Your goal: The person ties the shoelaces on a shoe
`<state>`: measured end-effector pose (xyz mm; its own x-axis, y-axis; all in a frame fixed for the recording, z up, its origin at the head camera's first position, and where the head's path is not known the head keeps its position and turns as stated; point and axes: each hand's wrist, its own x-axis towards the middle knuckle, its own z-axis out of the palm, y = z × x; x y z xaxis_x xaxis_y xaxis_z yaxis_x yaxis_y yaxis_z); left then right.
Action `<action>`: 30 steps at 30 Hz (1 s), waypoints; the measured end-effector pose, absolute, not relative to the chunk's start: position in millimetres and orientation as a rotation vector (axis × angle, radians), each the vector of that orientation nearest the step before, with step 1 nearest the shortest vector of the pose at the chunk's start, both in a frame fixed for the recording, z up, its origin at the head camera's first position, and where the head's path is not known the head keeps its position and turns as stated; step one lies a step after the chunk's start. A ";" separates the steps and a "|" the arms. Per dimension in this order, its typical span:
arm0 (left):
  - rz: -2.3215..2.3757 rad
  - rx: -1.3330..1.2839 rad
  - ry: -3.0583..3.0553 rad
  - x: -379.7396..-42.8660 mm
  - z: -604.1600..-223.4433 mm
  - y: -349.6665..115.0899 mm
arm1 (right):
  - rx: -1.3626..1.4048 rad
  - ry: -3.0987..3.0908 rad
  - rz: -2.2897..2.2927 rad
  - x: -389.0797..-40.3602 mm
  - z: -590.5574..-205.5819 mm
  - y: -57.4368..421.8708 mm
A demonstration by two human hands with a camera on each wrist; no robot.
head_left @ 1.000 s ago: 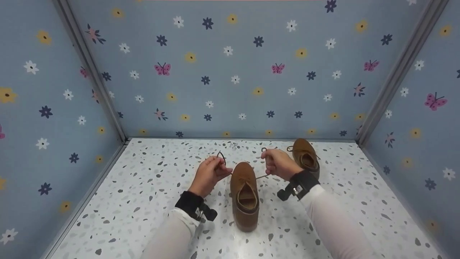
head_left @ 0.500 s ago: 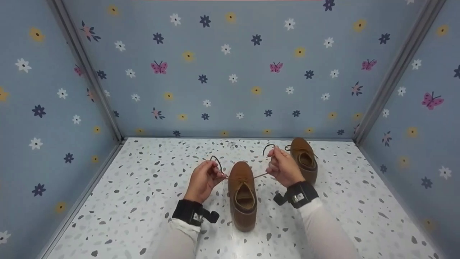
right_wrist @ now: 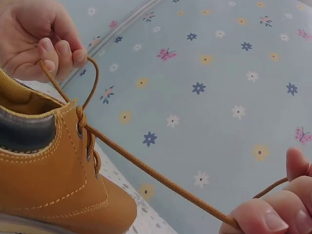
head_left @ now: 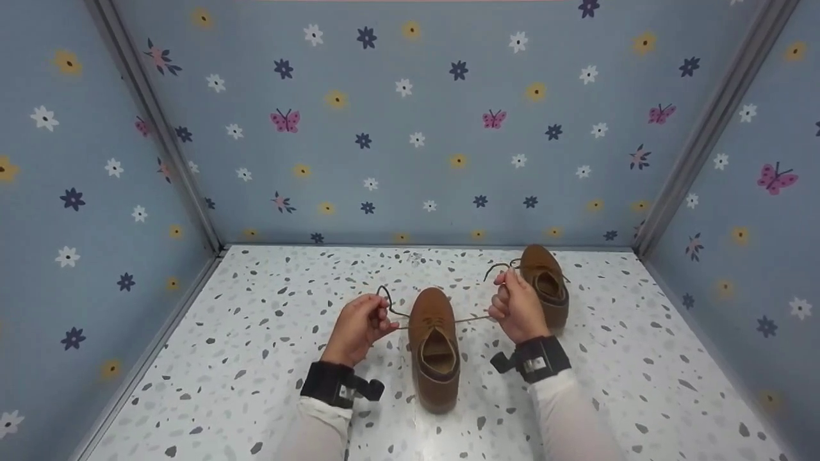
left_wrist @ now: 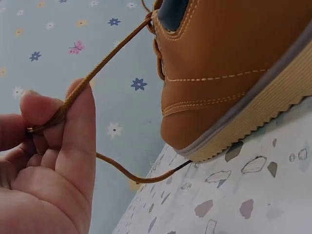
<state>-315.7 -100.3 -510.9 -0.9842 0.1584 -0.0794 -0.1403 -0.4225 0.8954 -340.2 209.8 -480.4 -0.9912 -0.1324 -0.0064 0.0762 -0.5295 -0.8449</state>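
Note:
A brown shoe stands on the speckled surface between my hands, toe pointing away. In the right wrist view, its shoelace crosses in a small knot at the top eyelets. My left hand pinches one end of the lace between thumb and fingers, left of the shoe. On the other side, my right hand grips the other end with curled fingers. Both strands run taut from the knot to the hands. A free tail of lace hangs behind the left hand in the left wrist view.
A second brown shoe, its lace tied, stands just behind my right hand near the back wall. Blue flowered panels with grey metal corner strips enclose the white speckled surface on three sides.
My hands have moved farther apart and slightly nearer to me, drawing the lace out on both sides. The right hand has shifted outward toward the second shoe. The gripped shoe has stayed put.

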 end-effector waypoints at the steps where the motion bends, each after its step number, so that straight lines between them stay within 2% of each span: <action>1: 2.500 0.023 1.589 -315.6 -510.7 -100.6 | -0.085 1.442 -2.656 -340.0 -481.7 211.2; 30: 2.403 -0.044 1.705 -315.4 -508.2 -107.5 | -0.004 1.406 -2.712 -334.0 -500.2 223.8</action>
